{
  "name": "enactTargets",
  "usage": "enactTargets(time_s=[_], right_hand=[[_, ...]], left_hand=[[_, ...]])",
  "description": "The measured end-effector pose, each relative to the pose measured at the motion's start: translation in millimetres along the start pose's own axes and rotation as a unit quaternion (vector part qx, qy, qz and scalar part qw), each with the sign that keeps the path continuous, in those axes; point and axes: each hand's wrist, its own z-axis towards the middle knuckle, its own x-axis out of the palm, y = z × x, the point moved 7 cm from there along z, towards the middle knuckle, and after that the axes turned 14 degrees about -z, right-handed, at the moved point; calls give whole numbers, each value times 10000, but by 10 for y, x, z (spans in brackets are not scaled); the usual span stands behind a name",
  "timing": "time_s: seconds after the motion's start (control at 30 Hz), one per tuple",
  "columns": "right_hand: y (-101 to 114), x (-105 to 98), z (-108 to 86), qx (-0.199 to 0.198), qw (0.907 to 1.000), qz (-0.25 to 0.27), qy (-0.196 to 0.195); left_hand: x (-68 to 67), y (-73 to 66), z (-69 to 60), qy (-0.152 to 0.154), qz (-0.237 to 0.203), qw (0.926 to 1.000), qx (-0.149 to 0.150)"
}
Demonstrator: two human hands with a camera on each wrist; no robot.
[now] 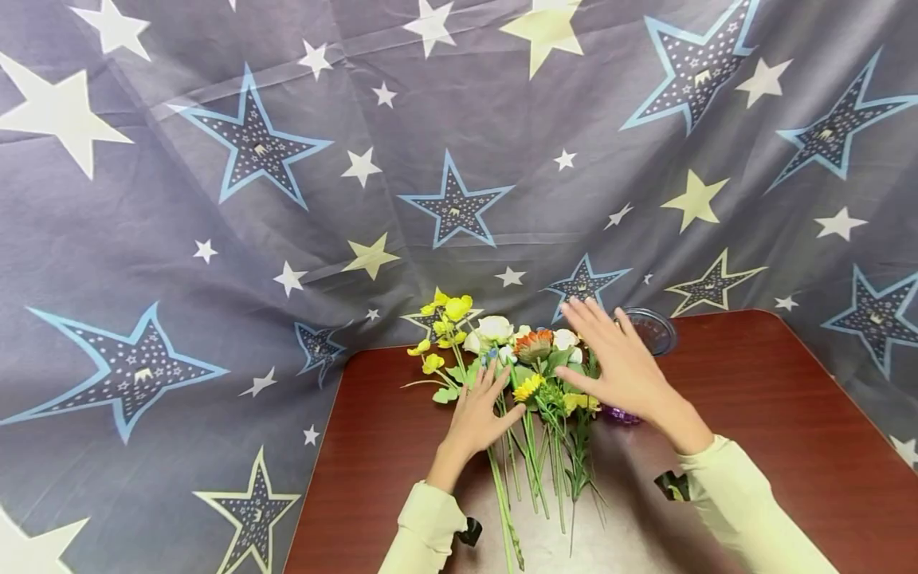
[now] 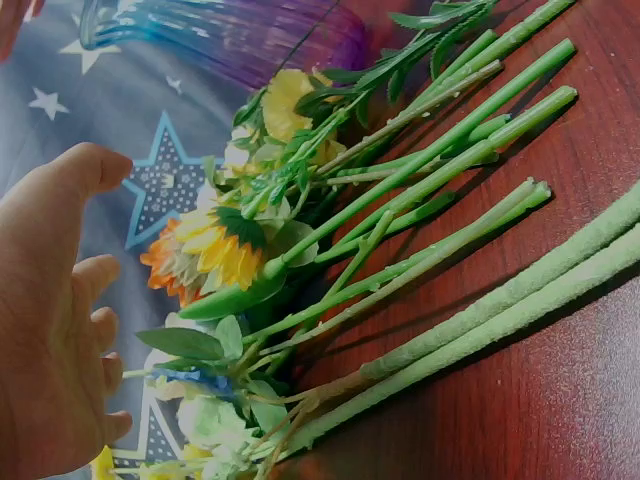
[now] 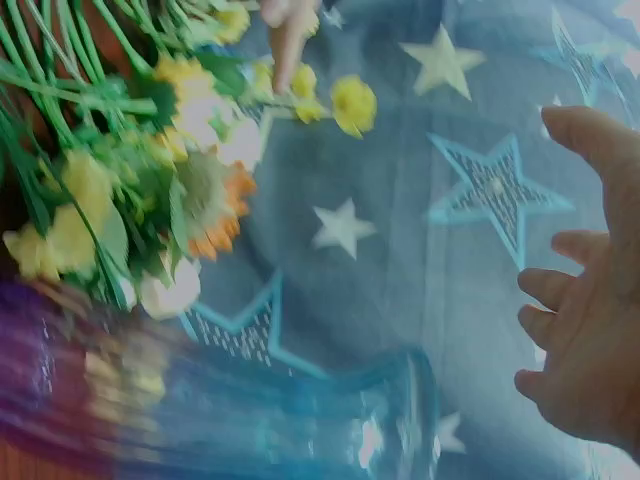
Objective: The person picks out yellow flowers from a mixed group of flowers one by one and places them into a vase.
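Observation:
Several artificial flowers lie in a bunch on the table, stems toward the person. Among them are a yellow sunflower [image 1: 528, 387], an orange flower [image 1: 534, 346], white roses [image 1: 495, 328] and yellow blossoms [image 1: 457, 308]. My left hand [image 1: 479, 416] hovers over the left side of the bunch with fingers spread. To the right, my right hand [image 1: 622, 365] is raised with fingers extended, holding nothing. Beside the flowers, partly hidden behind that hand, is a clear ribbed vase [image 3: 250, 410], purple at its base and blue toward its rim.
The reddish-brown table [image 1: 753, 383] extends to both sides of the flowers. A grey cloth [image 1: 502, 207] printed with stars hangs behind it, close to its back edge. Green stems [image 2: 450, 150] fan out over the tabletop.

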Motion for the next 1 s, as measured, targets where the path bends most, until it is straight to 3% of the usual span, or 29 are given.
enactTargets(time_s=[0.17, 0.37, 0.47, 0.67, 0.83, 1.0], right_hand=[[-362, -188, -96, 544, 9961, 392, -565], [-824, -220, -315, 1150, 9821, 1138, -964], [-1008, -168, -421, 1445, 9726, 1607, -854], [-1252, 48, -592, 1784, 9599, 2154, -207], [-1376, 274, -670, 1706, 9625, 2063, 430], [-1452, 514, -675, 1373, 9663, 2115, 514]], left_hand=[[-65, 22, -51, -133, -39, 9999, -14], [-112, 55, -93, -172, -82, 9998, 7], [-133, 79, -107, -208, -74, 9998, 15], [-177, 133, -126, -206, -77, 9998, -35], [-216, 173, -135, -263, -208, 9994, -22], [-243, 202, -149, -320, -276, 9991, -37]])
